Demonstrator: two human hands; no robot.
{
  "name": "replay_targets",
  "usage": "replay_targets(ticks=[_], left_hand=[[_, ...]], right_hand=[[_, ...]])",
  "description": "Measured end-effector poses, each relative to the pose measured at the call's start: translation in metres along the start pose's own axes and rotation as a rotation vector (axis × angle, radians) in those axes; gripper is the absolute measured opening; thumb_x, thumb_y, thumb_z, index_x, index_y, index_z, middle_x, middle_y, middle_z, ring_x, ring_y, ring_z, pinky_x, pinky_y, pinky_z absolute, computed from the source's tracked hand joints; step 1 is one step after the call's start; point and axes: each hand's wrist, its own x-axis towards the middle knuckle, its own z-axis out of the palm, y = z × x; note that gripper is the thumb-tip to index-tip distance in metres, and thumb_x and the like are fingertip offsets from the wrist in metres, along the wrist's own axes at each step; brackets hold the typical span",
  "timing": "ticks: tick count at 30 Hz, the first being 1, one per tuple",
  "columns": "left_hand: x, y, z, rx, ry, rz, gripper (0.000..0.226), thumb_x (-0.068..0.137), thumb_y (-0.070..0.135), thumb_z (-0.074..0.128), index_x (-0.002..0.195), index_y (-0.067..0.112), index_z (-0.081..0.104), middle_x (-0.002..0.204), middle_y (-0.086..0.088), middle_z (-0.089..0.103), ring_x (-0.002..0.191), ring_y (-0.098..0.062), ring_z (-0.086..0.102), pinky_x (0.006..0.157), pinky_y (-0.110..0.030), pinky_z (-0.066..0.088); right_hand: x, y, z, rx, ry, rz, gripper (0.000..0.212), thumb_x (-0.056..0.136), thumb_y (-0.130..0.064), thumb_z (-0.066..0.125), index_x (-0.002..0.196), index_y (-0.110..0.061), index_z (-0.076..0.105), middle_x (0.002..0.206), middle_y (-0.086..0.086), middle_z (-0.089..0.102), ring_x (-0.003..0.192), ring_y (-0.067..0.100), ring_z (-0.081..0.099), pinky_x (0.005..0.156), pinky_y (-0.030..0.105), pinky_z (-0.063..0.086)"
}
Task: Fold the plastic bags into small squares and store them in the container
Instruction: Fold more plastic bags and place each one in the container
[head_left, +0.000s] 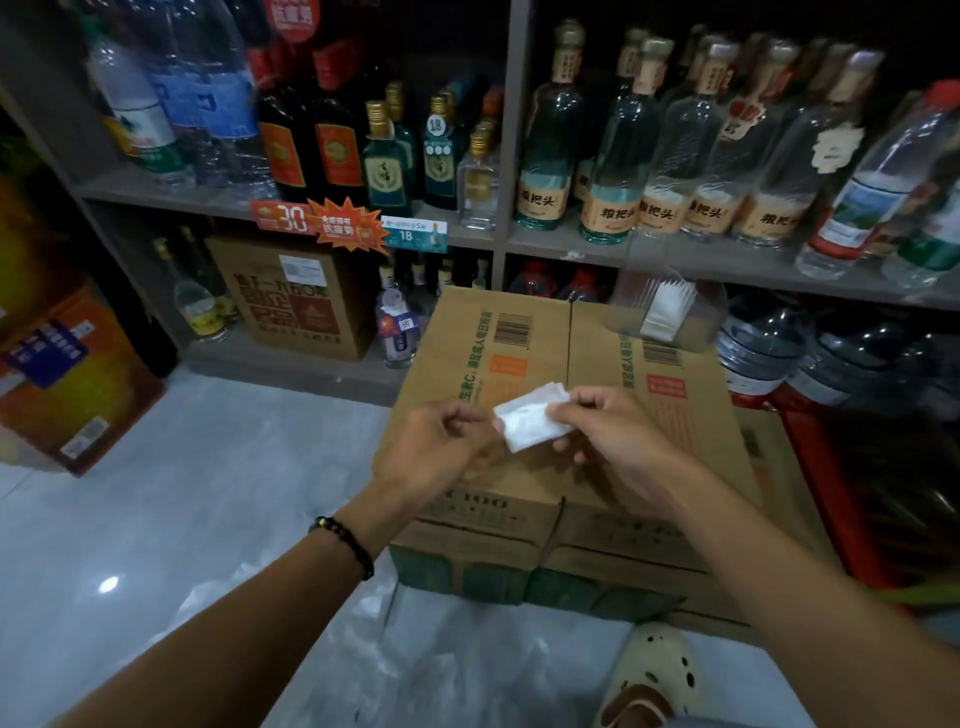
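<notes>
Folded white plastic bag (532, 418): pinched by both hands, left hand (441, 449) at its left edge, right hand (605, 434) at its right. Clear container (667, 306) holding folded bags: far right on cardboard box (524, 353).

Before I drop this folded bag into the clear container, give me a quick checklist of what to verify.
1. Small white folded plastic bag is held: ok, the right hand pinches it.
2. Left hand is on the bag: cannot tell, its fingers sit at the bag's left edge.
3. Fold is a tidy small square: not ok, layers splay at the far corner.
4. Clear plastic container is within sight: ok, it stands on the far part of the brown cardboard box.
5. Room left in the container: ok, white folded bags fill only part.
6. Container opening is clear: cannot tell, too transparent.
</notes>
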Motion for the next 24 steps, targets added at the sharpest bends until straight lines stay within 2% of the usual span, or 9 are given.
replay_targets(ticks=[5, 9, 11, 13, 14, 16, 19, 21, 24], left_hand=[[0.057, 0.035, 0.056, 0.233, -0.037, 0.198, 0.038, 0.086, 0.037, 0.072, 0.117, 0.02, 0.059, 0.109, -0.003, 0.06, 0.09, -0.015, 0.061, 0.079, -0.036, 0.056], [0.117, 0.068, 0.104, 0.542, -0.045, 0.407, 0.065, 0.084, 0.039, 0.071, 0.14, 0.032, 0.039, 0.136, -0.006, 0.048, 0.123, -0.024, 0.05, 0.101, -0.042, 0.045], [0.146, 0.086, 0.127, 0.622, -0.029, 0.499, 0.075, 0.084, 0.034, 0.072, 0.144, 0.037, 0.027, 0.148, -0.012, 0.034, 0.133, -0.029, 0.04, 0.106, -0.046, 0.042], [0.17, 0.101, 0.147, 0.678, -0.033, 0.496, 0.082, 0.084, 0.028, 0.072, 0.147, 0.039, 0.021, 0.156, -0.015, 0.017, 0.137, -0.034, 0.034, 0.108, -0.049, 0.04], [0.18, 0.106, 0.156, 0.725, -0.028, 0.482, 0.08, 0.084, 0.026, 0.072, 0.147, 0.039, 0.023, 0.155, -0.016, 0.017, 0.134, -0.036, 0.038, 0.107, -0.048, 0.041], [0.196, 0.117, 0.169, 0.827, -0.005, 0.476, 0.067, 0.084, 0.032, 0.074, 0.14, 0.032, 0.038, 0.145, -0.017, 0.036, 0.122, -0.035, 0.05, 0.101, -0.046, 0.047], [0.21, 0.127, 0.17, 0.855, 0.008, 0.528, 0.03, 0.081, 0.037, 0.077, 0.102, 0.018, 0.065, 0.106, -0.007, 0.065, 0.099, -0.024, 0.061, 0.086, -0.037, 0.051], [0.209, 0.128, 0.159, 0.816, -0.045, 0.583, 0.022, 0.079, 0.034, 0.079, 0.084, 0.017, 0.066, 0.093, 0.0, 0.064, 0.088, -0.016, 0.058, 0.077, -0.029, 0.045], [0.191, 0.124, 0.136, 0.816, -0.141, 0.742, 0.017, 0.079, 0.027, 0.079, 0.078, 0.016, 0.066, 0.097, 0.002, 0.064, 0.087, -0.014, 0.057, 0.075, -0.025, 0.041]], right_hand=[[0.018, -0.002, -0.077, 0.042, 0.276, -0.044, 0.017, 0.094, -0.01, 0.063, 0.078, -0.007, 0.066, 0.059, 0.005, 0.066, 0.055, 0.015, 0.058, 0.049, 0.022, 0.048], [0.041, -0.004, -0.13, 0.083, 0.408, -0.092, 0.028, 0.095, -0.005, 0.061, 0.068, -0.012, 0.059, 0.054, 0.005, 0.063, 0.051, 0.016, 0.06, 0.05, 0.022, 0.052], [0.051, -0.005, -0.15, 0.114, 0.466, -0.113, 0.025, 0.095, -0.004, 0.06, 0.07, -0.01, 0.059, 0.05, 0.002, 0.062, 0.052, 0.018, 0.059, 0.049, 0.022, 0.052], [0.059, -0.004, -0.165, 0.133, 0.499, -0.13, 0.021, 0.096, -0.005, 0.06, 0.076, -0.009, 0.063, 0.053, 0.002, 0.063, 0.054, 0.018, 0.061, 0.055, 0.026, 0.055], [0.062, -0.004, -0.171, 0.139, 0.506, -0.135, 0.019, 0.096, -0.006, 0.06, 0.077, -0.009, 0.064, 0.054, 0.003, 0.065, 0.055, 0.018, 0.062, 0.061, 0.032, 0.057], [0.067, -0.002, -0.179, 0.15, 0.518, -0.135, 0.015, 0.096, -0.007, 0.06, 0.082, -0.006, 0.066, 0.06, 0.008, 0.067, 0.059, 0.02, 0.063, 0.07, 0.042, 0.058], [0.068, -0.001, -0.189, 0.132, 0.545, -0.134, 0.01, 0.096, -0.009, 0.06, 0.091, -0.003, 0.067, 0.063, 0.009, 0.068, 0.059, 0.019, 0.063, 0.068, 0.04, 0.058], [0.064, -0.002, -0.193, 0.103, 0.554, -0.153, 0.011, 0.097, -0.011, 0.061, 0.089, -0.007, 0.067, 0.063, 0.008, 0.068, 0.062, 0.021, 0.064, 0.066, 0.037, 0.056], [0.052, -0.009, -0.191, 0.057, 0.554, -0.185, 0.014, 0.097, -0.01, 0.06, 0.084, -0.009, 0.066, 0.062, 0.007, 0.067, 0.061, 0.021, 0.063, 0.064, 0.036, 0.054]])
